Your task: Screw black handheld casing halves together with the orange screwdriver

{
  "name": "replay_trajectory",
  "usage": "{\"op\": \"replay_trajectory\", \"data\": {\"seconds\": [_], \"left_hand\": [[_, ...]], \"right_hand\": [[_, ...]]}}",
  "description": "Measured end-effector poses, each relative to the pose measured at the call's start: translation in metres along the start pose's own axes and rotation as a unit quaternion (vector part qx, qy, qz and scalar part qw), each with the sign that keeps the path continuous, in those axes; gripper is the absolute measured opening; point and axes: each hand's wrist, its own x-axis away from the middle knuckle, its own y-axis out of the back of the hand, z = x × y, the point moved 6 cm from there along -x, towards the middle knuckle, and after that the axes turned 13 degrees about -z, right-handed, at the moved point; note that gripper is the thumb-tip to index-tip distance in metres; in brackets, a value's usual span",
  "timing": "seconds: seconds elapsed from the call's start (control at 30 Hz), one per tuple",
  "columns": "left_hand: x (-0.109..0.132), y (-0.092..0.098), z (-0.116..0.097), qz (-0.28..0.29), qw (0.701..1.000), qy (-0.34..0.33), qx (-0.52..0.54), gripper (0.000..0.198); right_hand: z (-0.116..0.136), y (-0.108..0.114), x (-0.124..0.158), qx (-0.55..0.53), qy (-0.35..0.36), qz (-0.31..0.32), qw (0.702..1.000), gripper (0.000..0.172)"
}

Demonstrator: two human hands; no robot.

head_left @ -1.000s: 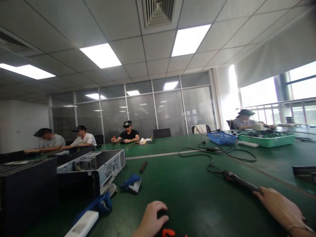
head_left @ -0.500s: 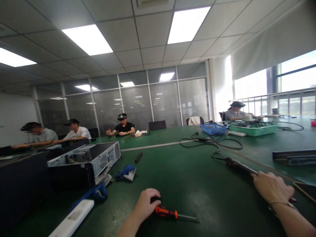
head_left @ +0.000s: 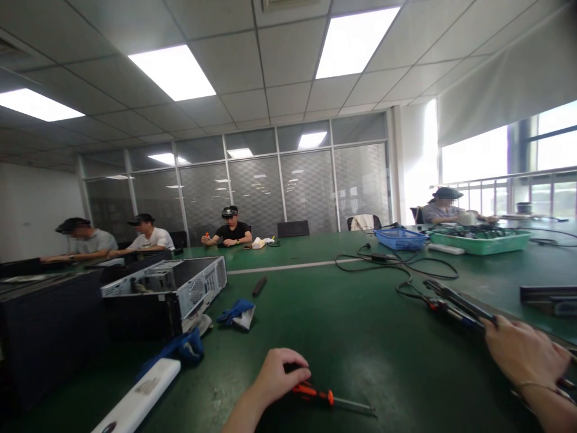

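My left hand (head_left: 283, 377) curls its fingers around the handle end of a screwdriver (head_left: 318, 394). The orange-and-black handle shows beyond the thumb, and its metal shaft points right, close to the tabletop. Over on the right, my right hand (head_left: 525, 355) is closed around a long, narrow dark tool (head_left: 464, 302) that slants up to the left; its exact kind is unclear. Alongside and beneath it is a slim red-and-black tool (head_left: 436, 305) with a cable at its far end. My right palm hides the near ends of both.
An opened computer case (head_left: 169, 294) stands left, near blue-and-grey gloves (head_left: 238, 314) and a white bar (head_left: 139, 397). A dark stick (head_left: 259, 286) lies mid-table. Black cable (head_left: 383, 258) loops before a blue basket (head_left: 400, 239) and green basket (head_left: 484, 242). Several people sit around the table.
My right hand has shifted right, and the long dark tool now shows separately above the corded one. My left hand keeps its grip at the screwdriver handle. The whole view has swung slightly left.
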Motion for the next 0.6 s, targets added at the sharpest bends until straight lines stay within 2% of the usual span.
{"op": "replay_trajectory", "data": {"seconds": [0.07, 0.13, 0.27, 0.37, 0.43, 0.6], "left_hand": [[0.002, -0.001, -0.004, 0.013, 1.0, 0.002, 0.014, 0.021], [0.002, -0.003, -0.005, 0.024, 0.999, 0.006, 0.03, 0.02], [0.002, -0.006, -0.004, 0.046, 0.997, 0.014, 0.052, 0.016], [0.003, -0.006, -0.005, 0.058, 0.996, 0.014, 0.067, 0.018], [0.003, -0.005, -0.006, 0.059, 0.996, 0.016, 0.07, 0.018], [0.003, -0.008, -0.006, 0.057, 0.997, 0.014, 0.056, 0.018]], "right_hand": [[0.006, 0.007, -0.002, 0.047, 0.001, -0.02, 0.999, 0.05], [0.023, 0.008, 0.001, 0.048, 0.043, 0.001, 0.998, 0.053], [0.069, -0.006, 0.027, -0.017, 0.116, 0.088, 0.989, 0.061], [0.093, -0.028, 0.053, -0.038, 0.138, 0.187, 0.972, 0.058], [0.1, -0.038, 0.065, -0.04, 0.153, 0.224, 0.962, 0.053], [0.098, -0.041, 0.071, -0.027, 0.168, 0.225, 0.959, 0.053]]}}
